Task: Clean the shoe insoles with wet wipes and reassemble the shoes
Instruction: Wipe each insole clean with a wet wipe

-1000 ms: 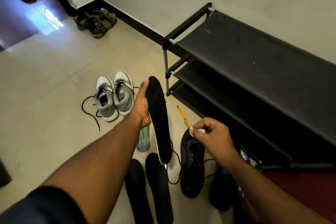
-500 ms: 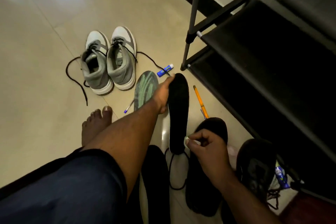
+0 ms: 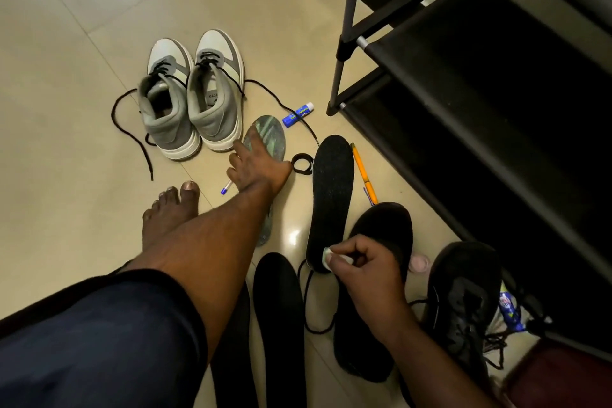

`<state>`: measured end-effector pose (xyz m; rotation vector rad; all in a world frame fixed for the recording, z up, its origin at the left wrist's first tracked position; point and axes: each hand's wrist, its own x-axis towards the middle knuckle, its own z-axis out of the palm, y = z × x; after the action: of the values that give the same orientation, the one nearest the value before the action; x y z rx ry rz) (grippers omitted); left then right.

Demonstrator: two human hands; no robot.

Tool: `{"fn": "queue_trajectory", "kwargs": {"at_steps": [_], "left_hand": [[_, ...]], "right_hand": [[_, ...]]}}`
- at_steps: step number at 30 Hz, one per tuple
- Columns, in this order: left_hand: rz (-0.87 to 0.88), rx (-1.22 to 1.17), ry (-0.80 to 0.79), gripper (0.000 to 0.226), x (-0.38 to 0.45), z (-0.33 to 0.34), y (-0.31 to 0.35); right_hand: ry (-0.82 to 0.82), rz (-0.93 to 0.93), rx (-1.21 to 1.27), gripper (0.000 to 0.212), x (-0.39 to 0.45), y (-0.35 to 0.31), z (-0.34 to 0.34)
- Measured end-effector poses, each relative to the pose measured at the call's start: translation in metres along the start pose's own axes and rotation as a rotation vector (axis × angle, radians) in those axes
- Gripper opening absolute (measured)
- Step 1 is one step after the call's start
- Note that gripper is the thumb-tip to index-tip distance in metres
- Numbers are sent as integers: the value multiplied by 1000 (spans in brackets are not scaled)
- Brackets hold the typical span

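My left hand [image 3: 256, 165] lies with fingers spread on a green patterned insole [image 3: 270, 133] on the floor, not gripping it. A black insole [image 3: 331, 182] lies flat just to the right, free of both hands. My right hand [image 3: 367, 272] pinches a small crumpled wet wipe [image 3: 328, 255] at that insole's near end, above a black shoe [image 3: 385, 228]. A second black shoe [image 3: 463, 295] sits further right. Two more black insoles [image 3: 278, 321] lie side by side at the bottom. A grey and white pair of sneakers [image 3: 192, 99] stands upright beyond the green insole.
A black shoe rack [image 3: 463, 83] fills the right side, its leg close to the insoles. An orange pen [image 3: 364, 172], a blue glue stick [image 3: 298, 114], a blue pen [image 3: 227, 189], a black hair tie [image 3: 302, 163] and loose laces litter the tiles. My bare foot [image 3: 172, 209] rests at left.
My left hand has set the black insole down on the floor and moved left onto the green insole. The head tilted down. My right hand still holds the wipe.
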<state>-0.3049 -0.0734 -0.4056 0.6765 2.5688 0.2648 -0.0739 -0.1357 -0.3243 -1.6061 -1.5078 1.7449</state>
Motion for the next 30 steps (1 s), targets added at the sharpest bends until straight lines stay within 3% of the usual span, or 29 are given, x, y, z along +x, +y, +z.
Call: {"fn": "queue_trajectory", "kwargs": {"at_steps": [4, 11, 18, 21, 24, 30], "left_hand": [[-40, 54, -39, 117, -9, 14, -11], [-142, 0, -45, 112, -14, 8, -5], [-126, -111, -10, 109, -67, -59, 12], [-60, -384, 7, 109, -111, -99, 25], [128, -627, 9, 102, -181, -144, 38], [405, -696, -21, 107, -299, -214, 41]], "right_hand": [[1, -10, -15, 12, 7, 4, 6], [27, 32, 10, 16, 7, 8, 14], [58, -78, -6, 9, -22, -51, -29], [29, -119, 68, 10, -51, -92, -55], [-65, -170, 62, 17, -94, -139, -77], [-147, -410, 34, 14, -184, -198, -94]]}}
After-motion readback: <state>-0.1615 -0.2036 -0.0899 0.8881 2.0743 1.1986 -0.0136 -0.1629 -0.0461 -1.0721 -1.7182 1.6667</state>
